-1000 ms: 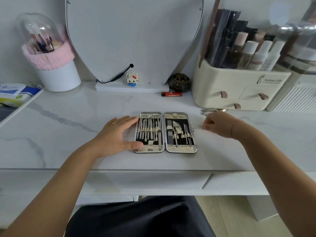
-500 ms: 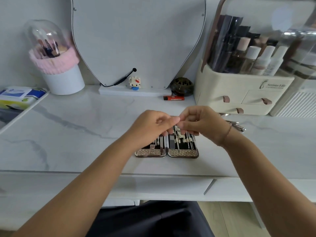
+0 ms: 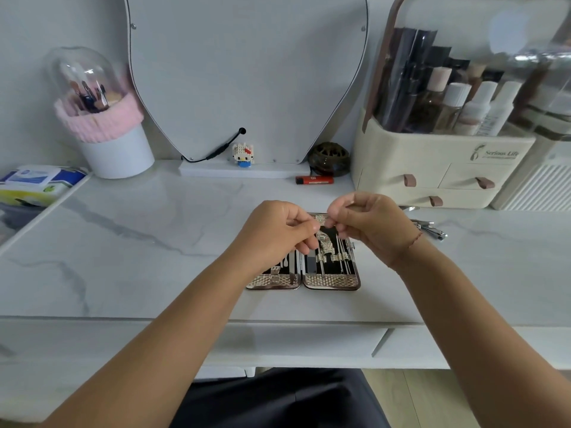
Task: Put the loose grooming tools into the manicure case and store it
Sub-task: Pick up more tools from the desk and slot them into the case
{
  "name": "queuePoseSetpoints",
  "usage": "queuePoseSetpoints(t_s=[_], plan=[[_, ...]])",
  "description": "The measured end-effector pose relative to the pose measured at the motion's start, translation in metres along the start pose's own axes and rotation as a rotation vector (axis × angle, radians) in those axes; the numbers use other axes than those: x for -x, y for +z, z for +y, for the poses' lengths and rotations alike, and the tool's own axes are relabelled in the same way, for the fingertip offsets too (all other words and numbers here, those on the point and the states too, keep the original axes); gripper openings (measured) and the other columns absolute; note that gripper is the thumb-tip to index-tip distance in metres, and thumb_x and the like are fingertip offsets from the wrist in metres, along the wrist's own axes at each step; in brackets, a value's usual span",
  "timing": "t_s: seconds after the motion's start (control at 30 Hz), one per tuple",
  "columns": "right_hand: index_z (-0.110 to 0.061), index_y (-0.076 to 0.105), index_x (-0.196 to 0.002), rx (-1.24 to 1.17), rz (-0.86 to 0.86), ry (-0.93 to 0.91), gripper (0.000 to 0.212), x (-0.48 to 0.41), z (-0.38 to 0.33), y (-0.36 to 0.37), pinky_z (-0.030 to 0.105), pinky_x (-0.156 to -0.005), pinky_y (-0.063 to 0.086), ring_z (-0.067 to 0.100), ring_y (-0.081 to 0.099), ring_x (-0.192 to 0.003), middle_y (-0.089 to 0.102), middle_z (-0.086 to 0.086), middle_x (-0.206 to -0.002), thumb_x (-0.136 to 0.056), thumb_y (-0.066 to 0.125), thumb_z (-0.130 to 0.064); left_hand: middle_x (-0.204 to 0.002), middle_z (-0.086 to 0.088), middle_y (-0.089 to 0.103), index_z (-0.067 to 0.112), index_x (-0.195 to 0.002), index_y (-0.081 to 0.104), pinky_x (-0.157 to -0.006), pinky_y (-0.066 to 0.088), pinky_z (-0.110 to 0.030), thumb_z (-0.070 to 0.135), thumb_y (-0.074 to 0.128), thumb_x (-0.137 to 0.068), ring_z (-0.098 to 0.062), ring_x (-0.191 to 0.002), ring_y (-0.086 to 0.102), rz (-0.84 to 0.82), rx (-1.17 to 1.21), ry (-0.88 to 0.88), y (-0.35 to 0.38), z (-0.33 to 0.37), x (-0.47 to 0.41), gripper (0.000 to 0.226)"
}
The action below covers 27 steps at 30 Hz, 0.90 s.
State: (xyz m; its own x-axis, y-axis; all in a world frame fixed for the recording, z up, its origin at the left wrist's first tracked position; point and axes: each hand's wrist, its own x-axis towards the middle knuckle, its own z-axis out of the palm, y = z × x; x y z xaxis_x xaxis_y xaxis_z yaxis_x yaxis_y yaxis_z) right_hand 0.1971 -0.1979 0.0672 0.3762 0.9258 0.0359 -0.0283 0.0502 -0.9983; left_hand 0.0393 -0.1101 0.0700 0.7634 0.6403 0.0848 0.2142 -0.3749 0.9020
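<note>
The manicure case lies open and flat on the marble desk, its two black halves lined with metal tools in straps. Both my hands hover just above its far end, fingertips meeting. My right hand pinches a small thin metal tool, almost hidden by the fingers. My left hand pinches the other end of it. The hands cover the upper half of the case. Loose metal clippers lie on the desk to the right of my right wrist.
A cream cosmetics organiser with drawers stands at the back right. A mirror leans on the wall, with a red lighter and a dark round holder by its base. A brush pot and wipes sit at the left.
My right hand lifted a thin tool from the desk right of the case and brought it over the case. My left hand left the case's left edge and rose to meet it.
</note>
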Motion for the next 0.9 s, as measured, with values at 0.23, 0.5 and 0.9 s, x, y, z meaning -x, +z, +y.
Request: queuePoseSetpoints(t_s=[0.23,0.5,0.9], plan=[[-0.003,0.064,-0.085,-0.254,0.054,0.085,0.014,-0.003,0.014,-0.001,0.016,-0.054,0.054,0.005,0.061,-0.054,0.068,0.002,-0.064,-0.088,0.053,-0.011,-0.069,0.003,0.071,0.018,-0.085,0.068,-0.071,0.052,-0.029,0.019,0.06,-0.088,-0.006,-0.061,0.063,0.049,0.005,0.005,0.013,-0.005,0.01,0.008],[0.0,0.063,-0.083,0.172,0.275,0.094,0.002,-0.013,0.02,-0.038,0.016,-0.048,0.052,0.007,0.058,-0.044,0.068,0.003,-0.055,-0.082,0.065,0.001,-0.152,0.006,0.023,0.024,-0.146,0.021,-0.116,0.013,-0.037,0.084,0.047,-0.064,-0.01,-0.14,0.015,0.022,-0.509,0.06,-0.023,-0.062,0.02,0.105],[-0.001,0.065,-0.077,0.38,0.271,0.066,0.006,-0.025,0.025,-0.036,0.018,-0.046,0.051,0.008,0.056,-0.041,0.064,0.01,-0.058,-0.081,0.066,0.003,-0.157,0.008,-0.009,0.024,-0.146,-0.018,-0.115,-0.008,-0.027,0.084,0.052,-0.057,0.007,-0.134,-0.01,-0.12,-0.662,0.094,-0.023,-0.079,0.028,0.128]])
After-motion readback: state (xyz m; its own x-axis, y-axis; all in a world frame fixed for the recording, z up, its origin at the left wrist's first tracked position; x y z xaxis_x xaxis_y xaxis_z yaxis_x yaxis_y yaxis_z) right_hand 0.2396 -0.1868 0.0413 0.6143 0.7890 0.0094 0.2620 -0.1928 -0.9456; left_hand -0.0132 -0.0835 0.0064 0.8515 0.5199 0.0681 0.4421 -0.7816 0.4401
